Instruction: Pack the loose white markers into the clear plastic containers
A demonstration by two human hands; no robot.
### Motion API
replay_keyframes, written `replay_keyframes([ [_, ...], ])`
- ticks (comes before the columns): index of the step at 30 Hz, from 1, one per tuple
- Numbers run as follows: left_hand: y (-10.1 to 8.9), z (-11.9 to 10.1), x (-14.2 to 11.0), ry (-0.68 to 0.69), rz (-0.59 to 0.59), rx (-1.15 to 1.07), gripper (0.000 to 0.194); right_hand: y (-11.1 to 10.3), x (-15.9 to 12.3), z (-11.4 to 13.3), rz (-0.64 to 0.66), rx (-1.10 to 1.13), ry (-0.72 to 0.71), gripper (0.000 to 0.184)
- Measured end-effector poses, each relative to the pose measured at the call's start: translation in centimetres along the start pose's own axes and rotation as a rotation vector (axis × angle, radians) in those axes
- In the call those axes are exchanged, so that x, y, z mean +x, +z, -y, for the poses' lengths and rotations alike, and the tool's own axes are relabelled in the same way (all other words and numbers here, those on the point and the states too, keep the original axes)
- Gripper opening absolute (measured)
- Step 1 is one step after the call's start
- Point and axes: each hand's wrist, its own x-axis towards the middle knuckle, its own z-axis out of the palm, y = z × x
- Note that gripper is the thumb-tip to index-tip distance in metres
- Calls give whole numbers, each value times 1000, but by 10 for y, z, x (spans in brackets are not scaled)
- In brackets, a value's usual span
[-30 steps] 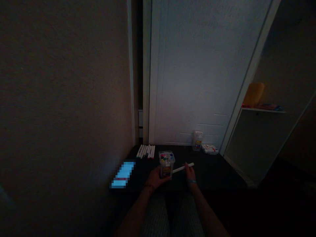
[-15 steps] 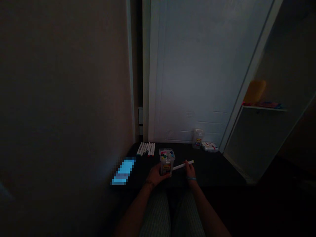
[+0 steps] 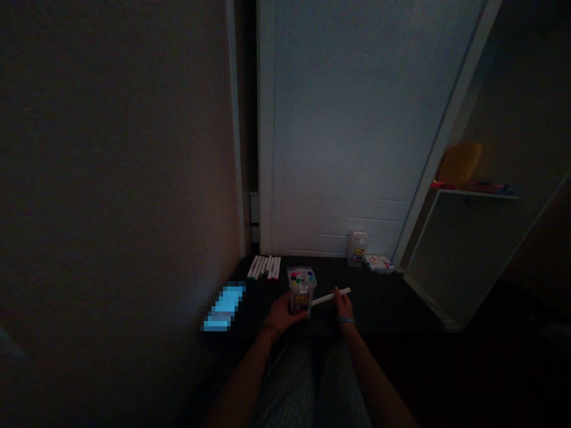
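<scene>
My left hand [image 3: 282, 312] is wrapped round the lower part of a clear plastic marker case [image 3: 302, 297], which stands upright. Coloured round marker ends [image 3: 301, 277] show in its open top. To the right of it, my right hand [image 3: 343, 307] pinches a white marker [image 3: 328, 297]. The marker lies slanted, its right end yellowish and raised, its left end close to the case; whether that end touches the case I cannot tell. Both hands are over the dark table [image 3: 383, 309] near its front edge.
Several white markers [image 3: 264, 268] lie in a row at the back left. A lit phone-like screen [image 3: 224, 307], pixelated, is at the left edge. Another clear case [image 3: 357, 249] stands at the back right beside a flat pack of markers [image 3: 379, 263]. A white panel [image 3: 339, 148] rises behind.
Both hands keep their holds on the case and the marker, almost still. The view shifts slightly, and the white panel behind appears a little further left.
</scene>
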Motion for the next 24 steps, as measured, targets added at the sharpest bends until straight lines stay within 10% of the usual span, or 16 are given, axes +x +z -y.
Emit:
replay_keyframes([
  [24,1,-24,-2,-3,-10,4,52,-15,-1,13,12,24,16,50],
])
